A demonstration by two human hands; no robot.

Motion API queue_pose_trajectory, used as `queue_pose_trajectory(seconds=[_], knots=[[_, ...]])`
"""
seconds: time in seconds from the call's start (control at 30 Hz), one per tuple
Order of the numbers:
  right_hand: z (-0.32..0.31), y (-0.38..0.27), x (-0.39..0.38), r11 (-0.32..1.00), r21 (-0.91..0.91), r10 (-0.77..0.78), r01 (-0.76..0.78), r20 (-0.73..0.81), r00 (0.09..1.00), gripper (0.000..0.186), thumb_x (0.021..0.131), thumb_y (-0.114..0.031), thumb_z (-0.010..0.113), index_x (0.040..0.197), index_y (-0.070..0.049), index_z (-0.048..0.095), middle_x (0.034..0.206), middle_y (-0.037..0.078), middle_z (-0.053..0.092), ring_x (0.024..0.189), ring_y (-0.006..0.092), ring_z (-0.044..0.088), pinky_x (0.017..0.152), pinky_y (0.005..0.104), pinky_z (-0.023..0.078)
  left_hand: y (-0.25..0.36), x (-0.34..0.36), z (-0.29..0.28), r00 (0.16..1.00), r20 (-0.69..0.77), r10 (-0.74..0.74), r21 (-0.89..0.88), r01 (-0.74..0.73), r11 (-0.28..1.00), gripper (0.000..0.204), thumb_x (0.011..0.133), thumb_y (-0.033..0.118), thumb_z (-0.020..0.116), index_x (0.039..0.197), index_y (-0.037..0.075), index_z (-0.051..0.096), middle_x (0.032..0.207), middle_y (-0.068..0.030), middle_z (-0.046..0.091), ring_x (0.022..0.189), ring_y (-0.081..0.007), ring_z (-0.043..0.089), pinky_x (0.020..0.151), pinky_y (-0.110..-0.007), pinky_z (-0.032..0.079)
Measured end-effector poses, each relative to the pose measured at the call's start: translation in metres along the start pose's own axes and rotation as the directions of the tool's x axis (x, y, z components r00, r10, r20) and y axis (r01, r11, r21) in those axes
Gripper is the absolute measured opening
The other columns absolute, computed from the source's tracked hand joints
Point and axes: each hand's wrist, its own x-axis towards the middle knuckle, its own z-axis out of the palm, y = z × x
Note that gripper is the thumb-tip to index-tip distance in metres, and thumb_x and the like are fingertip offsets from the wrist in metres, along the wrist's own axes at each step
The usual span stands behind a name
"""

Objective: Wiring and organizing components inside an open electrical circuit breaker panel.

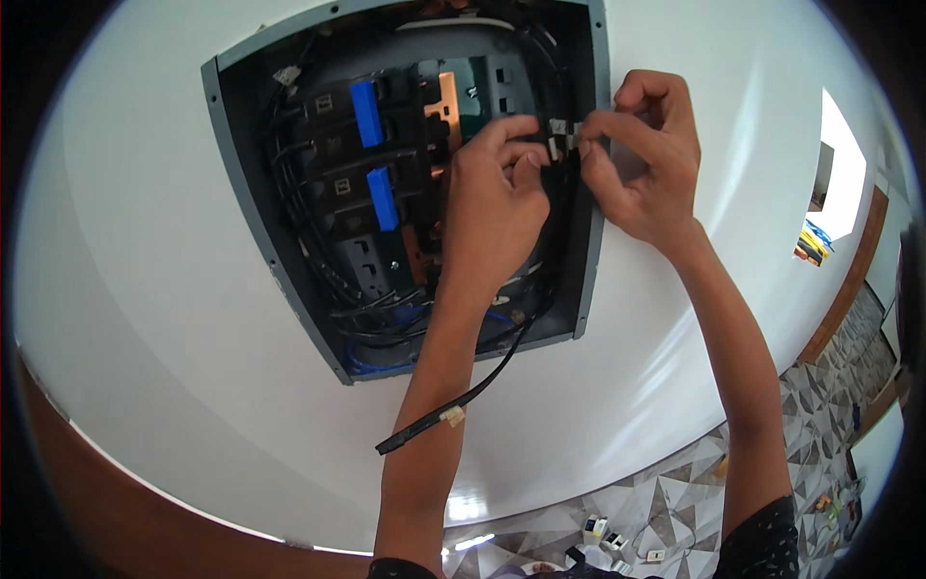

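Observation:
An electrical panel box [594, 193] with a grey metal frame is set in the white wall. Inside are black circuit breakers [333, 154] with blue levers [367, 113] and a copper bus bar [449, 96]. My left hand [497, 188] reaches in over the right half of the panel, thumb and fingers pinched beside black wires. At the right edge my right hand [651, 154] pinches a small white wire label [576, 133]. Whatever lies between my left fingertips is too hidden to name. A loose black cable [463, 396] with a pale tag hangs out over my left forearm.
More black wires [328, 270] run down the panel's left side, with blue wires [376, 367] at its bottom. Below, small boxes [603, 531] and other items lie on the patterned tile floor [694, 482]. A bright wall opening [844, 174] with coloured wires is at the right.

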Motion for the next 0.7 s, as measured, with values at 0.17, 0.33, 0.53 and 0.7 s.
queue_pose_trajectory(seconds=[0.17, 0.33, 0.53, 0.7], knots=[[-0.003, 0.003, -0.001, 0.998, -0.050, -0.036, 0.036, 0.004, 0.999, 0.015, 0.068, -0.004, 0.073, 0.083, -0.004, 0.072, 0.103, 0.010, 0.050, 0.088, 0.0212, 0.055, 0.073, 0.0298, 0.049, -0.004, -0.004, -0.002, 0.999, 0.029, 0.027, -0.028, -0.026, 0.999, 0.035, 0.092, -0.005, 0.052, 0.125, -0.004, 0.063, 0.100, -0.0084, 0.076, 0.082, -0.0101, 0.068, 0.071, -0.024, 0.050], [-0.001, 0.003, -0.001, 0.997, -0.065, -0.031, 0.031, -0.005, 0.999, 0.012, 0.069, -0.005, 0.071, 0.082, -0.004, 0.072, 0.103, 0.009, 0.050, 0.089, 0.0203, 0.055, 0.073, 0.0297, 0.049, -0.010, -0.006, -0.004, 0.998, 0.046, 0.048, -0.062, -0.045, 0.997, 0.036, 0.092, -0.004, 0.050, 0.126, -0.003, 0.064, 0.105, -0.0092, 0.076, 0.086, -0.0129, 0.069, 0.076, -0.025, 0.052], [0.002, 0.001, -0.001, 0.997, -0.071, -0.037, 0.037, -0.003, 0.999, 0.013, 0.069, -0.003, 0.072, 0.082, -0.004, 0.072, 0.102, 0.009, 0.049, 0.089, 0.0202, 0.055, 0.073, 0.0290, 0.050, -0.012, -0.005, -0.007, 0.999, 0.044, 0.006, -0.086, -0.002, 0.996, 0.035, 0.091, -0.001, 0.056, 0.124, -0.002, 0.066, 0.106, -0.0108, 0.075, 0.097, -0.0169, 0.071, 0.082, -0.027, 0.054], [0.002, 0.004, -0.002, 0.998, -0.053, -0.039, 0.038, -0.013, 0.999, 0.013, 0.070, -0.003, 0.072, 0.083, -0.003, 0.072, 0.102, 0.009, 0.049, 0.090, 0.0202, 0.055, 0.073, 0.0287, 0.050, -0.014, -0.001, -0.001, 1.000, 0.007, 0.029, -0.042, -0.029, 0.999, 0.035, 0.084, 0.007, 0.071, 0.118, -0.002, 0.070, 0.099, -0.0118, 0.076, 0.089, -0.0170, 0.073, 0.078, -0.027, 0.056]])
